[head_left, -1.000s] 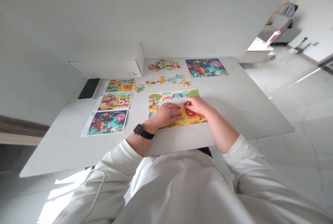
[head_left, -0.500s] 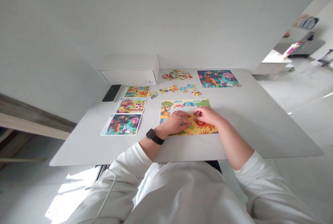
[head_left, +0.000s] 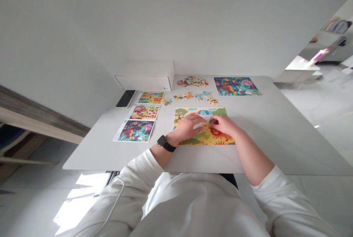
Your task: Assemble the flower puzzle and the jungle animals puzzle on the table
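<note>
Here the left hand (head_left: 188, 128) lies open on the jigsaw puzzle (head_left: 200, 112); right hand (head_left: 222, 125) curled, grip unclear.

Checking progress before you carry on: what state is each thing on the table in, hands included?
Left hand: resting on the puzzle, fingers flat.
Right hand: fingertips together on the puzzle.
Part-built puzzle: top and bottom laid, middle hidden by hands.
Other puzzle: assembled, flat.
Piece pile: heaped.
Loose pieces: spread in a row.
Picture sheets: three, flat.
Phone: flat, screen dark.
</note>
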`<move>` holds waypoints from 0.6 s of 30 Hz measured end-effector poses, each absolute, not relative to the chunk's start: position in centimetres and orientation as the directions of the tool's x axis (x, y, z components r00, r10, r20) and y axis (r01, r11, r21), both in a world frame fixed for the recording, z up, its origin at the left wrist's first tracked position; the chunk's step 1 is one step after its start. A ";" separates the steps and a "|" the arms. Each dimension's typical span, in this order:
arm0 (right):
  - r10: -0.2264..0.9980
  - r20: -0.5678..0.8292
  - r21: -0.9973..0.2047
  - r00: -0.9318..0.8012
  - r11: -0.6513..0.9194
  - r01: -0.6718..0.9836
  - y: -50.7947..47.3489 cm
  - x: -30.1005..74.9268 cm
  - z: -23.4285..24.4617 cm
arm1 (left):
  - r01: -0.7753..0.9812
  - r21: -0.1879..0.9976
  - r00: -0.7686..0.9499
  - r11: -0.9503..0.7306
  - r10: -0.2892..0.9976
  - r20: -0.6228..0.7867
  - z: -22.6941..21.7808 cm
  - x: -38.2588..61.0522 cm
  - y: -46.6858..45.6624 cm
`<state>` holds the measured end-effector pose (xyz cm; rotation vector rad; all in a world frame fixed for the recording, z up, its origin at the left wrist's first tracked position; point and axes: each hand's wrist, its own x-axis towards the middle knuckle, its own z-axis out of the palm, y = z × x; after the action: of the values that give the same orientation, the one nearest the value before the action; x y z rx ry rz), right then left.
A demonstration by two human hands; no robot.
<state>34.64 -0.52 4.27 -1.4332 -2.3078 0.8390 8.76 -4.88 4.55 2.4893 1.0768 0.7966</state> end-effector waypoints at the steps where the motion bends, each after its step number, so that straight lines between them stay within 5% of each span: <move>1: 0.893 -0.046 -0.620 -0.447 0.325 0.714 -0.6 34.6 4.3 | 0.587 0.501 0.482 -0.637 0.771 0.416 5.0 8.2 -4.4; 5: 0.899 -0.019 -0.611 -0.438 0.336 0.717 -0.6 34.7 4.2 | 0.692 0.593 0.111 -0.411 0.872 0.476 6.1 4.1 -1.2; 11: 0.903 -0.028 -0.619 -0.428 0.320 0.717 -0.6 34.8 4.2 | 0.797 0.602 -0.279 0.049 0.914 0.296 5.5 -3.5 3.3; 18: 0.903 0.003 -0.617 -0.430 0.340 0.709 -0.6 35.0 4.4 | 0.864 0.468 -0.288 0.186 0.945 0.157 4.4 -7.0 4.6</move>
<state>34.96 -0.58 4.42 -1.4278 -2.2651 0.7803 -7.04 4.63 4.41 1.7624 2.2843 0.7201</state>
